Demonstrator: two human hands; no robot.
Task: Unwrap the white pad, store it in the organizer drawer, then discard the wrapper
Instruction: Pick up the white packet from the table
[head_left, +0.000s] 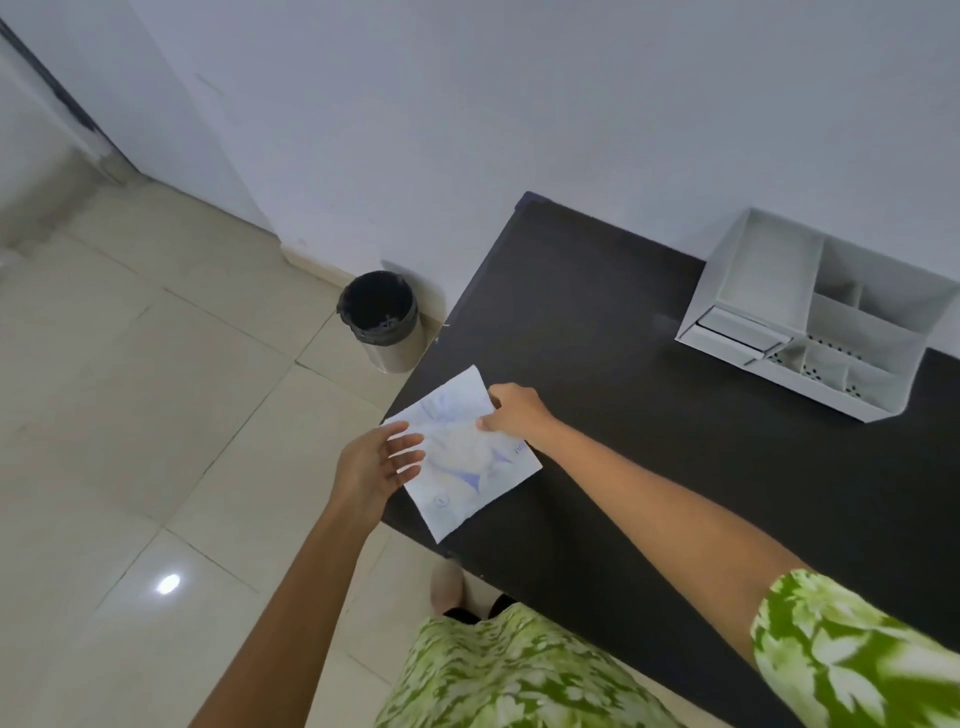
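The wrapper (462, 457), a flat white sheet printed in pale blue, lies unfolded at the left front corner of the dark table (649, 415), one corner jutting past the table's left edge; whether the pad is under it cannot be told. Its long axis runs diagonally, from near the front edge away toward the wall. The right hand (514, 413) is on it, fingers curled and pinching the sheet's right edge near the far corner. The left hand (376, 462) is spread wide and holds nothing, fingertips just reaching the overhanging left edge. The bin (382, 319) stands on the floor beyond that corner, nearer the left hand; the organizer (810, 317) sits well apart by the wall
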